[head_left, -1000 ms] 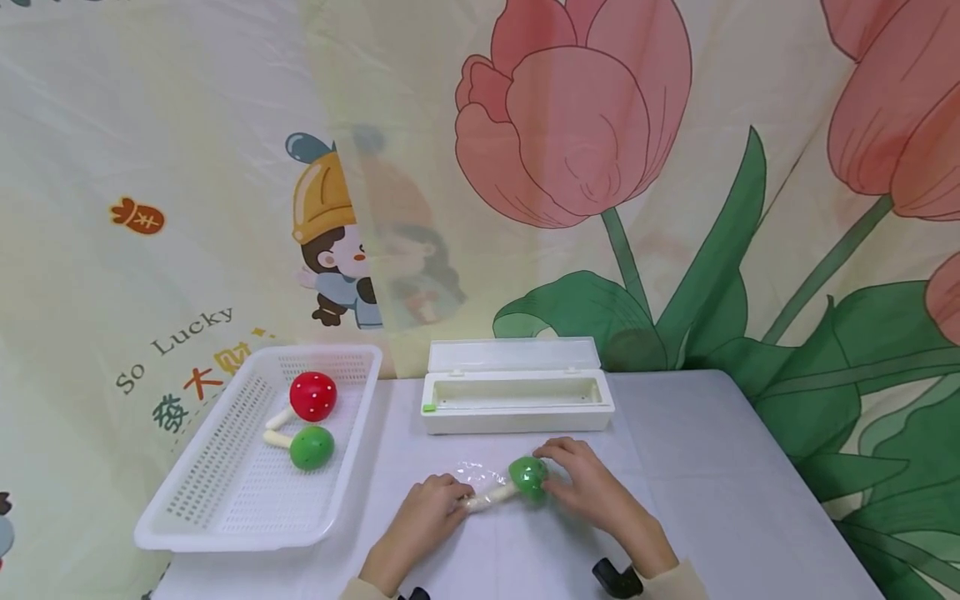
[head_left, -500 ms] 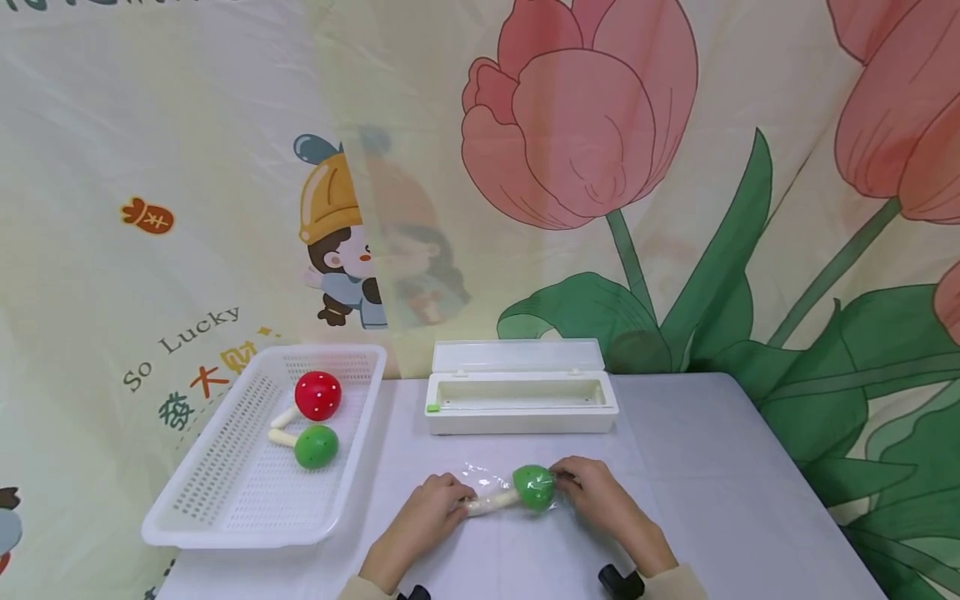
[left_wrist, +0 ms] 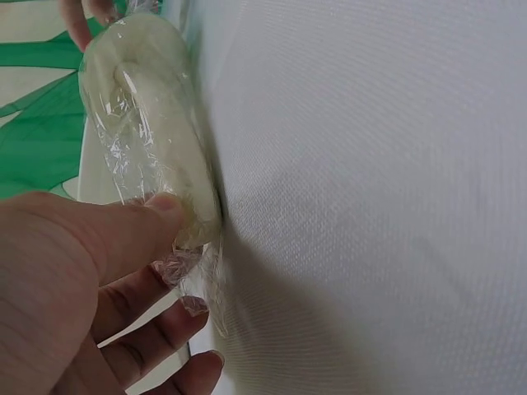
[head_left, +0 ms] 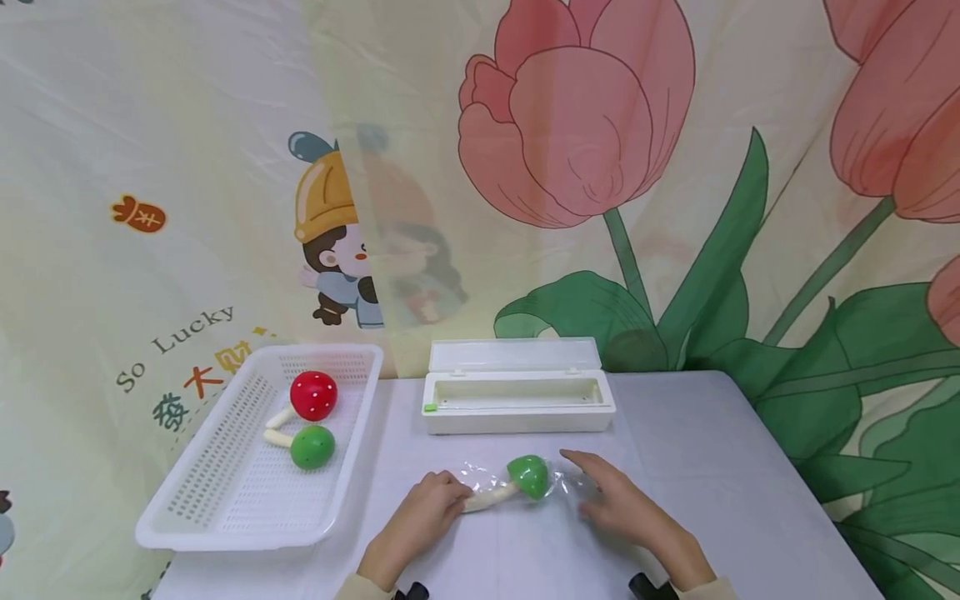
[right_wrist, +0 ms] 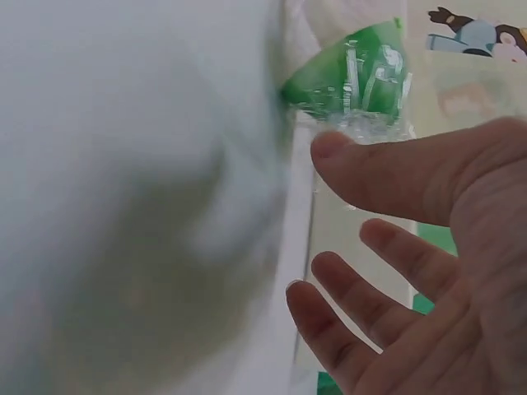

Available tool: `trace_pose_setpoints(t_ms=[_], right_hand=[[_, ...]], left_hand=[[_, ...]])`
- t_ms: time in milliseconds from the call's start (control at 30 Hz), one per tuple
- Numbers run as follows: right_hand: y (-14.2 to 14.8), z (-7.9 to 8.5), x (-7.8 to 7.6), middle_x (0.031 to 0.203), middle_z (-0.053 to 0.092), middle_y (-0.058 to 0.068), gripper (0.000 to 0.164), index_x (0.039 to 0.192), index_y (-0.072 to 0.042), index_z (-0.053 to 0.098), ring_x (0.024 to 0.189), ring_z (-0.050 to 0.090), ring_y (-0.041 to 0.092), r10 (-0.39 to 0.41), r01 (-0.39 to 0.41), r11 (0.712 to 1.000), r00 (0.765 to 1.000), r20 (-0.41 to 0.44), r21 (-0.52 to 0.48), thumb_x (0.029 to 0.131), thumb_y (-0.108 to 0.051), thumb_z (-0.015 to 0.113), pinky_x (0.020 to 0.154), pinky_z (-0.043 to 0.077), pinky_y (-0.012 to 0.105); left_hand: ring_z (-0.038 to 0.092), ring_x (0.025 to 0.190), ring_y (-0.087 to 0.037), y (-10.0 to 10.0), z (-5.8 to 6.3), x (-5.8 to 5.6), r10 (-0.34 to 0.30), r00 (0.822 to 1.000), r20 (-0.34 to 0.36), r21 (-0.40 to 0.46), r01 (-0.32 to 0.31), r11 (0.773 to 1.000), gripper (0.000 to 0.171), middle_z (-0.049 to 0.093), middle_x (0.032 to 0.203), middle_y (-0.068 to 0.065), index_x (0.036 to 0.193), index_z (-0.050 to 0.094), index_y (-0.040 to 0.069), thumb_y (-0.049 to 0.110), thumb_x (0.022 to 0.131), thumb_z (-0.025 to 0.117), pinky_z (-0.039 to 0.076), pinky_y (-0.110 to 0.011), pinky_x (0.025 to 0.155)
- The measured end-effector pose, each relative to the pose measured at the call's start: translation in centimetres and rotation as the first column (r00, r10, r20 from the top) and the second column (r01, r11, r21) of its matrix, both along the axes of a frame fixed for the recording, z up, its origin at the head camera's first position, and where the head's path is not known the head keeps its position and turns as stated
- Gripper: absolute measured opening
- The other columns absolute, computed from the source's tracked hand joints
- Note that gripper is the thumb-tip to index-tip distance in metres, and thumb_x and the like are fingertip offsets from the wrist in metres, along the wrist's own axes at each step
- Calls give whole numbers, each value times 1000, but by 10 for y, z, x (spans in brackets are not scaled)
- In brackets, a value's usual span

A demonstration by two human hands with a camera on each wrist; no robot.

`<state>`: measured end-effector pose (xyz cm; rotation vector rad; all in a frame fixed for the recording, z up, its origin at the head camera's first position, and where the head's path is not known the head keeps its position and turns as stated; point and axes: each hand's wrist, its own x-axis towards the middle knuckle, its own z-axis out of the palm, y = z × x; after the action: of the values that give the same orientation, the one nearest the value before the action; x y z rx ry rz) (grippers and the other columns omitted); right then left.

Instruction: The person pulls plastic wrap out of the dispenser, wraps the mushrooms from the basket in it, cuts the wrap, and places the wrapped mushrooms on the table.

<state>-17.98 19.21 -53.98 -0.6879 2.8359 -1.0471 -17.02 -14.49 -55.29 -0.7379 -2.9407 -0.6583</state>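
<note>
A toy mushroom (head_left: pixel 528 477) with a green cap and pale stem lies on the white cloth, wrapped in clear plastic film (left_wrist: pixel 132 123). At the stem end, my left hand (head_left: pixel 423 518) pinches film and stem between thumb and fingers, as the left wrist view shows close up. My right hand (head_left: pixel 630 508) is just right of the cap, its thumb and fingers spread apart. A loose tail of film sticks out from the cap toward it. In the right wrist view the thumb (right_wrist: pixel 370 169) is close to the film-covered cap, and nothing is gripped.
Behind the hands stands a white film dispenser box (head_left: pixel 517 422) with its clear lid raised. To the left, a white perforated basket (head_left: pixel 247 537) holds a red spotted toy mushroom (head_left: pixel 313 396) and a green one (head_left: pixel 312 447). A printed curtain hangs behind the table.
My right hand, earlier at the cap's film, has let go and drawn back to the right with its fingers spread. A film tail now shows by the cap. The left hand keeps its pinch.
</note>
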Motion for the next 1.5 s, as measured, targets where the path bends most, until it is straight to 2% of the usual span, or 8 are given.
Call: trace_pose_setpoints(t_ms=[200, 400, 567, 900, 1100, 1267, 1367, 1500], right_hand=[[-1, -14, -5, 152, 54, 16, 82, 154, -9, 45, 131, 59, 35, 56, -56, 998, 998, -4, -37, 81, -6, 83, 108, 48, 53], [-16, -22, -15, 125, 73, 8, 42, 130, -9, 69, 102, 71, 19, -6, 14, 994, 997, 71, -111, 88, -11, 78, 82, 59, 27], [-25, -23, -21, 97, 80, 1, 11, 98, -12, 80, 90, 74, 12, -58, 62, 985, 998, 28, -161, 89, -7, 76, 77, 59, 23], [-27, -18, -21, 65, 63, -9, 19, 78, -12, 75, 59, 51, 1, -98, 100, 989, 995, 24, -106, 94, -3, 68, 54, 46, 22], [-23, -8, -17, 86, 73, -8, 5, 95, -14, 77, 77, 65, 6, -98, 99, 992, 995, 24, -72, 93, -11, 74, 69, 57, 29], [-20, -4, -17, 118, 75, 4, 33, 119, -11, 74, 108, 71, 25, -29, 28, 994, 1000, -11, -106, 89, 2, 74, 85, 60, 39], [-21, -6, -19, 121, 75, 8, 35, 120, -9, 74, 109, 72, 29, 20, -17, 993, 999, 25, -114, 90, 7, 69, 84, 61, 35], [-22, -8, -22, 117, 77, 7, 28, 119, -9, 75, 101, 74, 19, 7, 3, 993, 997, 83, -119, 94, 1, 68, 81, 60, 26]], left_hand=[[59, 84, -14, -1, -2, -1, 2, 1000, -9, -4, -2, 1000, 18, 71, 94, 2, 107, 80, 17, 12, 90, 75, 48, -29, 69], [59, 85, -14, 1, -5, -1, 3, 1000, -19, -2, -3, 1000, 18, 71, 94, 2, 106, 80, 17, 13, 89, 76, 49, -29, 71], [59, 82, -10, 3, -6, -2, 11, 1000, 10, 59, -11, 998, 17, 69, 89, 2, 104, 80, 14, 9, 89, 76, 52, -29, 74], [63, 78, -1, 2, -4, -4, -16, 989, 150, 204, -15, 979, 22, 74, 87, 2, 111, 74, 9, 5, 89, 75, 55, -26, 71], [57, 77, -3, 1, -7, 1, 35, 987, 156, 186, -64, 980, 20, 72, 95, 1, 106, 77, 11, 13, 87, 79, 50, -23, 67], [54, 76, -4, 4, -6, 4, 36, 980, 193, 231, -82, 970, 31, 70, 96, 3, 108, 77, 10, 12, 79, 86, 47, -21, 65], [54, 76, -3, 7, -8, 4, 17, 977, 213, 253, -72, 965, 33, 68, 93, 4, 107, 75, 8, 5, 76, 86, 48, -21, 67], [62, 78, -4, 7, -9, 2, 9, 977, 214, 275, -69, 959, 35, 73, 88, 1, 107, 72, 7, 2, 75, 85, 53, -25, 70]])
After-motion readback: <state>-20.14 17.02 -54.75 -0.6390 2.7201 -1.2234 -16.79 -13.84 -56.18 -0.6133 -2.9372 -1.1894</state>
